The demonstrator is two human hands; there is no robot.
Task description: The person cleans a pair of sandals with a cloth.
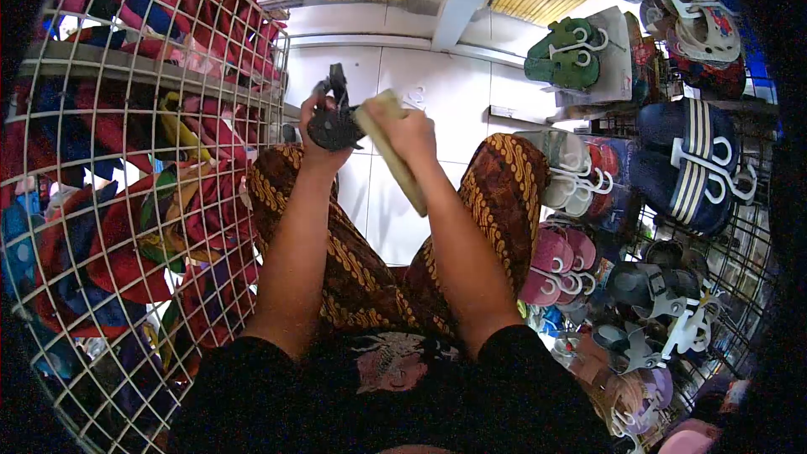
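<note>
My left hand is closed around a small black sandal, held up over the white floor between my knees. Its strap part sticks up above my fingers. Just to the right, my right hand grips a yellowish-beige cloth, long and folded-looking, that hangs down along my wrist. The cloth's upper end is right beside the sandal's edge. Both forearms reach forward over my brown patterned trousers.
A white wire grid with red and multicoloured footwear behind it stands close on my left. At right, racks carry green sandals, navy striped slides and pink sandals on white hooks. White floor tiles lie ahead.
</note>
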